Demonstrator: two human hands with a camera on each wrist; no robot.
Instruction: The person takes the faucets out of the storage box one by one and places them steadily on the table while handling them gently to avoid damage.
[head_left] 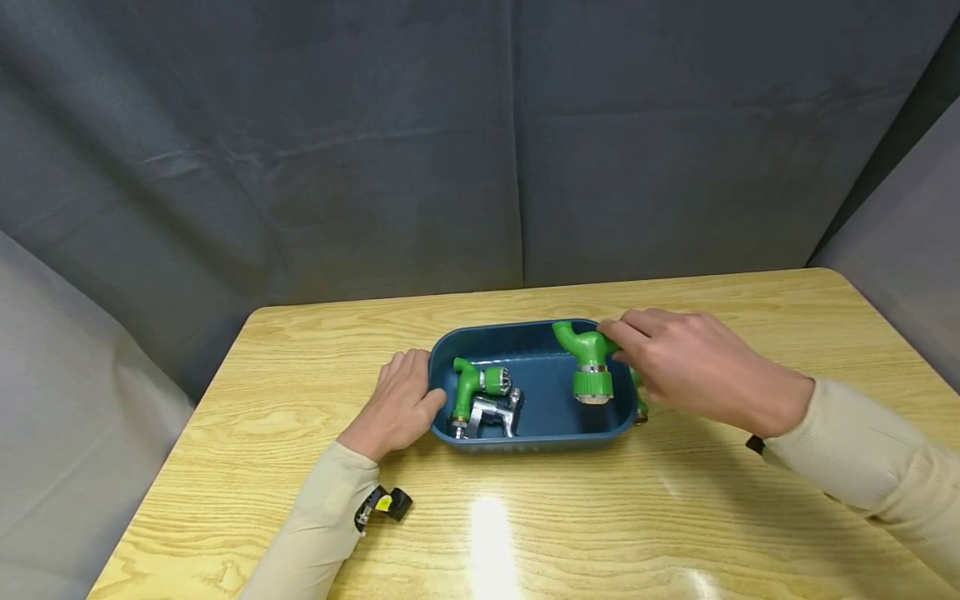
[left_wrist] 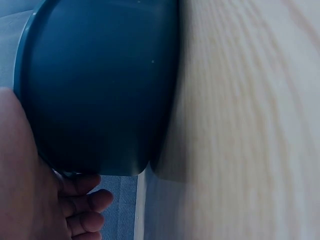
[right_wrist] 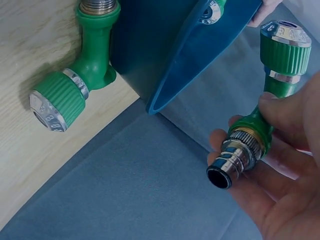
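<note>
My right hand [head_left: 678,354] pinches a green tap [head_left: 592,367] with a ribbed knob, held over the right end of a blue tub [head_left: 540,441]. The right wrist view shows its metal threaded end [right_wrist: 235,157] poking out past the fingers, thumb on the green body. At the tub's left end, my left hand [head_left: 401,404] grips the rim, its fingers [left_wrist: 87,200] curled at the far corner. Inside the tub, on the left, lie another green tap [head_left: 467,392] and a chrome tap [head_left: 491,410]. A third green tap [right_wrist: 95,55] lies on the table just outside the tub's right end.
The wooden table [head_left: 300,367] carries the tub near its middle, short of the far edge. Grey cloth [head_left: 390,167] hangs behind the table, with lighter cloth on both sides. A wrist camera [head_left: 390,502] sits on the left sleeve.
</note>
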